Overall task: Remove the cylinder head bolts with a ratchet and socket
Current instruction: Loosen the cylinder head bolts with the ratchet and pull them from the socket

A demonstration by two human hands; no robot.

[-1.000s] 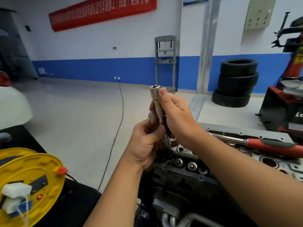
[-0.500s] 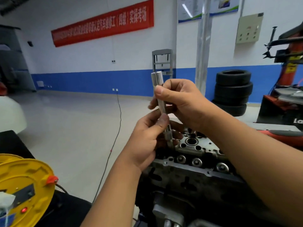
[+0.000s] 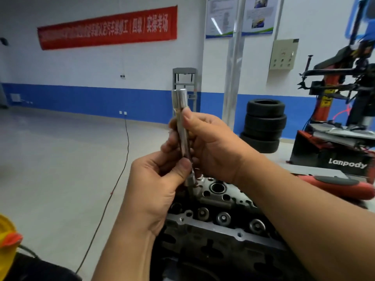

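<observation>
The right hand [image 3: 211, 147] pinches the top part of a long silver extension bar [image 3: 182, 134], holding it almost straight up. The left hand [image 3: 160, 185] pinches lower down, just above the socket [image 3: 191, 182], probably to steer it. The socket's tip sits at the cylinder head [image 3: 223, 201]; any bolt under it is hidden. The red-handled ratchet [image 3: 332, 184] lies apart on the engine, probably waiting its turn.
</observation>
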